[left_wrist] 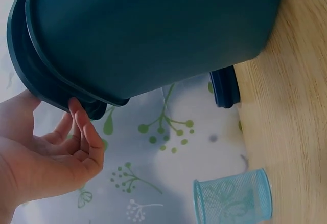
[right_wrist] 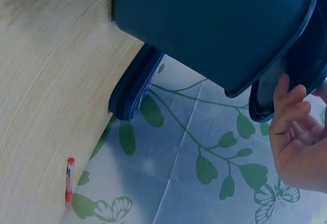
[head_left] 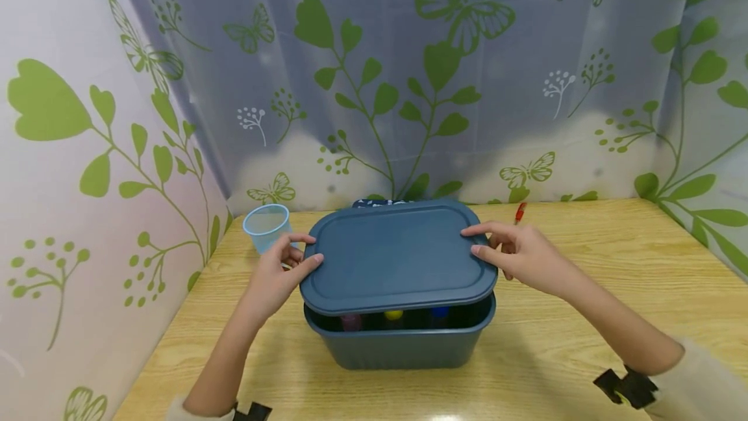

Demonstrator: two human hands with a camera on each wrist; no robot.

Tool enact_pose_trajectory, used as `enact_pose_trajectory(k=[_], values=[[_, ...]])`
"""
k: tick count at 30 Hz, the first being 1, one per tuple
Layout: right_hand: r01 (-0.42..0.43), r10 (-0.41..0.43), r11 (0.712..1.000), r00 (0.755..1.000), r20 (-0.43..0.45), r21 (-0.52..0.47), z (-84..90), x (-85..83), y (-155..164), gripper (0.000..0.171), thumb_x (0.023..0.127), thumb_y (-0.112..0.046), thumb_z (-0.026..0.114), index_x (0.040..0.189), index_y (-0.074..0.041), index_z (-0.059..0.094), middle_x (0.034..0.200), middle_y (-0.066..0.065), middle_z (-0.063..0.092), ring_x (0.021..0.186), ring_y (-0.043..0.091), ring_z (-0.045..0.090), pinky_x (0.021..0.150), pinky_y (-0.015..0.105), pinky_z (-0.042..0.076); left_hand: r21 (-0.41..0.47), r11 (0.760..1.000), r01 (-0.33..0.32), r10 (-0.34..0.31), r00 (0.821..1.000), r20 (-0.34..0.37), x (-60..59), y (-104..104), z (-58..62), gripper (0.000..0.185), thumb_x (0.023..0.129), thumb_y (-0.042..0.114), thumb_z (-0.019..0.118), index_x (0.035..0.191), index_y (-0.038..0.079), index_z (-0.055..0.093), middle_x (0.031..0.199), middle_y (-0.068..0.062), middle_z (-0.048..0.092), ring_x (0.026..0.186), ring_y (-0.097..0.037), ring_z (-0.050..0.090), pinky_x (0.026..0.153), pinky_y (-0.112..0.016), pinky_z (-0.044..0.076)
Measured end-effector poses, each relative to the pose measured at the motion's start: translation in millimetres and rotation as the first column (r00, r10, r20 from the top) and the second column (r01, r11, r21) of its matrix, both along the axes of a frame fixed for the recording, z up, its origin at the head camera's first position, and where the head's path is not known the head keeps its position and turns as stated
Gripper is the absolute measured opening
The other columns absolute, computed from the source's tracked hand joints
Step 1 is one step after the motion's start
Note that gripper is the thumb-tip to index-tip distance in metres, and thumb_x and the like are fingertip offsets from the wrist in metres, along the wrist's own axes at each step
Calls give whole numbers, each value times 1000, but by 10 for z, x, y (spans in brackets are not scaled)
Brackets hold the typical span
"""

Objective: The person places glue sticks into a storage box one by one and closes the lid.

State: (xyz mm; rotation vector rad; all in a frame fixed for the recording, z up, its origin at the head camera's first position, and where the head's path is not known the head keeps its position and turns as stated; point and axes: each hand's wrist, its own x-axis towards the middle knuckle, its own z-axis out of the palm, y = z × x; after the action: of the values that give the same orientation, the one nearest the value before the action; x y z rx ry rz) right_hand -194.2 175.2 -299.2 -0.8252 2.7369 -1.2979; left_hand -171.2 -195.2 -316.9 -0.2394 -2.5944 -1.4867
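Note:
A dark blue plastic lid sits tilted over a matching storage box, its near edge raised off the rim. My left hand grips the lid's left edge, thumb on top and fingers beneath. At the opposite edge my right hand pinches the lid in the same way. Through the front gap show a pinkish thing, a yellow one and a blue one; their kinds are hidden. Both wrist views show fingers under the lid's rim, beside the box wall.
A light blue mesh cup stands left of the box on the wooden table. Behind the box lies a dark blue case, mostly hidden from the head view. A red pen lies at the back right, near the patterned curtain.

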Motion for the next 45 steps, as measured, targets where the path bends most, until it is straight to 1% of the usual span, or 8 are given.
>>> enact_pose_trajectory(k=[5,9,14,20,24,32,40,45], values=[[30,-18,992,995,-100,124,-44,51,-35,37,90,-32,60,123,-16,58,68,-2,50,45,12,40,42,26,36,-134,991,-7,1,999,-44,41,42,-18,35,89,30,63,118,12,54,79,-4,53,67,-19,49,56,-31,41],[59,-31,980,989,-146,190,-93,87,-53,41,89,-36,60,125,-16,57,63,-6,47,47,12,41,43,26,36,-246,969,-28,8,996,-84,69,75,-51,32,89,23,63,118,12,55,76,-1,51,63,-18,46,54,-32,40],[79,-34,968,981,-189,236,-154,122,-73,43,89,-38,60,126,-16,56,59,-8,44,46,8,40,44,26,36,-341,940,-27,-19,991,-131,93,90,-78,32,89,17,63,119,10,56,69,0,45,59,-17,42,53,-32,37],[93,-34,960,974,-223,262,-201,149,-98,43,88,-39,60,125,-17,57,58,-10,43,47,6,39,46,26,36,-421,906,-30,-29,991,-132,99,108,-78,33,89,17,62,120,9,57,66,2,44,56,-15,41,50,-31,35],[103,-33,951,972,-233,292,-214,155,-112,44,89,-41,58,126,-17,57,58,-10,43,48,6,38,46,26,35,-445,895,-33,-24,992,-123,98,114,-90,33,90,17,61,121,9,57,67,2,45,57,-15,41,50,-31,36],[118,-33,934,968,-249,336,-228,177,-120,45,89,-42,57,126,-17,56,57,-12,43,46,5,38,45,25,34,-456,889,-41,-22,991,-132,101,114,-100,33,90,19,61,121,11,58,70,2,46,58,-15,41,51,-31,36],[124,-41,938,966,-254,322,-247,193,-117,44,90,-43,57,125,-17,57,57,-11,43,46,5,38,44,25,34,-443,896,-21,-35,992,-120,89,107,-100,33,90,18,62,121,11,58,69,2,47,57,-15,42,51,-31,36],[123,-47,940,970,-238,317,-265,189,-127,44,89,-42,58,125,-17,57,56,-12,43,44,5,39,43,25,35,-425,905,-10,-41,993,-109,84,90,-106,33,90,18,61,122,11,58,69,2,48,56,-15,42,50,-31,37]])
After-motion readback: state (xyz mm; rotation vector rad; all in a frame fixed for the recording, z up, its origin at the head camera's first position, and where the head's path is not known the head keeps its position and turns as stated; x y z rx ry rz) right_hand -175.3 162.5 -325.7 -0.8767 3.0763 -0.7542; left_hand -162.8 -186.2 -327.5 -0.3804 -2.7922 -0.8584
